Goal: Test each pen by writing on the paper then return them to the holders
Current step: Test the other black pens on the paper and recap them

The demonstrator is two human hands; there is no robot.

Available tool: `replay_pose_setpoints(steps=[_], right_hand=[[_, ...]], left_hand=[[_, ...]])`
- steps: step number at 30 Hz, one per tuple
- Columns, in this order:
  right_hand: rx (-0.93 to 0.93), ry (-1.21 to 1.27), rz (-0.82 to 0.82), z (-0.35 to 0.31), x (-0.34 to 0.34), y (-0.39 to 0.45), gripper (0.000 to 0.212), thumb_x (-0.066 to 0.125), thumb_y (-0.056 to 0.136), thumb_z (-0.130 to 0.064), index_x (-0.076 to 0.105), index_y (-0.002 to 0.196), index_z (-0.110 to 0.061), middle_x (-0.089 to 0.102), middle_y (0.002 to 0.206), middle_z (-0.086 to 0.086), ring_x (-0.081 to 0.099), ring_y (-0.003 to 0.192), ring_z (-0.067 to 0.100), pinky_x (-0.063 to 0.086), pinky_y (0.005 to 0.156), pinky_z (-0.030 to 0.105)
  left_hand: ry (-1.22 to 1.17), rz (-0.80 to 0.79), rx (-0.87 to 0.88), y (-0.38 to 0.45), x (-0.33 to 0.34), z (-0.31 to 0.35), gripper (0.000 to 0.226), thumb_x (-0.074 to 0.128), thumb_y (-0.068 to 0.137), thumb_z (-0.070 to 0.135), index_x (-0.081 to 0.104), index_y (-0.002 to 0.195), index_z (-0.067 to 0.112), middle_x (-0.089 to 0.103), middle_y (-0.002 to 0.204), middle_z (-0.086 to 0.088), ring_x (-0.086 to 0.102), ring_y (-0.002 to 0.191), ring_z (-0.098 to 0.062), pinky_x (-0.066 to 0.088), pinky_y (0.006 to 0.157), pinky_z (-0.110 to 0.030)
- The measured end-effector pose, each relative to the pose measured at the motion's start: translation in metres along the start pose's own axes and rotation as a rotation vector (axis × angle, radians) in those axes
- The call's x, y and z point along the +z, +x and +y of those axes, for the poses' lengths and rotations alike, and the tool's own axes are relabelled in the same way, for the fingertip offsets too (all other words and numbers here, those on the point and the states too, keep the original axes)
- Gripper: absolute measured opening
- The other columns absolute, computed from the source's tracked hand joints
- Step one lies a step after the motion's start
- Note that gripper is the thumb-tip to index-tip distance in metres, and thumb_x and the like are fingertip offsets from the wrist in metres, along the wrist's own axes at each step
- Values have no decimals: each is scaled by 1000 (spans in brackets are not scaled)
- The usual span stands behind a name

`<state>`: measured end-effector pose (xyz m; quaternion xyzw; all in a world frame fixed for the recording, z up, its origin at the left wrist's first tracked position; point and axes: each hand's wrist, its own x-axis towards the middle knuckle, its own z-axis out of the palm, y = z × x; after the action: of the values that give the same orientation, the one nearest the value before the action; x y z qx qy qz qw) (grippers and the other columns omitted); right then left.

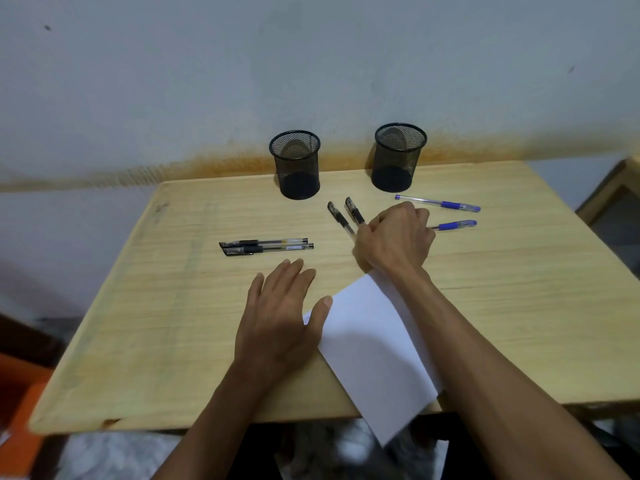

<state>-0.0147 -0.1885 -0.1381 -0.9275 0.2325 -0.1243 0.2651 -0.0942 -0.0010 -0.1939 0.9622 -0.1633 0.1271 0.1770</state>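
Note:
Two empty black mesh holders (295,164) (398,157) stand at the back of the wooden table (138,323). A white paper (374,341) lies at the front edge, hanging over it. My left hand (280,317) lies flat on the table with its thumb on the paper's left edge. My right hand (396,237) is curled over the near ends of two black pens (341,220) (355,210), its fingers closing on the right one. A blue pen (453,224) sticks out from behind that hand. A second blue pen (438,203) lies farther back. Another two black pens (266,245) lie side by side at the left.
A grey wall with an orange stain rises right behind the table. An orange object (20,410) sits low at the left. A wooden piece of furniture (613,195) stands at the right edge. Dark floor clutter shows below the table's front edge.

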Motion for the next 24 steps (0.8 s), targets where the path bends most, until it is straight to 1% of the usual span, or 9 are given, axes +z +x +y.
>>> replay_pose_setpoints(steps=[4, 7, 10, 16, 17, 19, 20, 22, 24], right_hand=[[-11, -71, 4, -2, 6, 0, 26, 66, 89, -32, 75, 100, -10, 62, 124, 7, 46, 126, 29, 38, 102, 46], [-50, -165, 56, -4, 8, -3, 33, 63, 91, -39, 75, 101, -10, 60, 128, 6, 44, 128, 29, 34, 108, 48], [-96, -233, 70, -6, 8, -7, 34, 60, 94, -39, 75, 103, -10, 58, 131, 4, 41, 131, 29, 29, 110, 48], [-147, -238, 79, -14, 8, -12, 35, 59, 95, -39, 76, 103, -10, 59, 131, 4, 41, 131, 29, 28, 111, 48], [-179, -224, 103, -16, 8, -13, 34, 59, 94, -39, 78, 101, -12, 58, 131, 3, 41, 131, 28, 27, 111, 48], [-314, -168, 134, -23, 10, -16, 31, 62, 93, -42, 80, 100, -18, 59, 131, 0, 41, 130, 26, 27, 109, 46], [-397, -137, 112, -28, 11, -17, 31, 64, 92, -45, 81, 102, -22, 59, 132, -1, 40, 130, 26, 27, 109, 46], [-527, -114, -10, -40, 14, -20, 32, 65, 91, -51, 80, 108, -29, 58, 136, -3, 37, 133, 24, 25, 109, 45], [-591, -114, -139, -49, 19, -20, 35, 64, 90, -56, 78, 113, -34, 53, 142, -5, 33, 136, 22, 23, 110, 45]], left_hand=[[12, 61, 18, 0, 2, 0, 51, 50, 92, 47, 64, 128, 14, 58, 142, -6, 47, 137, -23, 34, 112, -53], [17, 76, 21, 0, 2, 1, 51, 50, 92, 48, 65, 127, 14, 58, 141, -6, 48, 137, -23, 34, 112, -52], [17, 87, 17, 0, 3, 0, 52, 48, 92, 49, 64, 127, 15, 58, 141, -5, 47, 137, -23, 34, 113, -51], [11, 135, 30, -1, 7, -1, 50, 51, 92, 47, 65, 126, 14, 59, 140, -6, 48, 137, -22, 33, 113, -51], [12, 144, 33, -2, 7, -2, 50, 51, 92, 47, 66, 126, 14, 59, 140, -6, 48, 137, -22, 34, 113, -51], [14, 159, 37, -2, 8, -2, 49, 51, 92, 47, 66, 125, 14, 60, 140, -6, 49, 136, -23, 35, 112, -52], [14, 166, 37, -2, 8, -1, 49, 50, 92, 47, 66, 125, 13, 60, 139, -6, 49, 136, -23, 35, 112, -52], [15, 178, 37, -2, 9, -1, 49, 50, 93, 47, 66, 125, 13, 61, 138, -6, 49, 136, -23, 35, 112, -53], [20, 181, 42, -2, 9, -1, 49, 51, 93, 47, 66, 124, 13, 61, 137, -6, 49, 136, -23, 34, 112, -53]])
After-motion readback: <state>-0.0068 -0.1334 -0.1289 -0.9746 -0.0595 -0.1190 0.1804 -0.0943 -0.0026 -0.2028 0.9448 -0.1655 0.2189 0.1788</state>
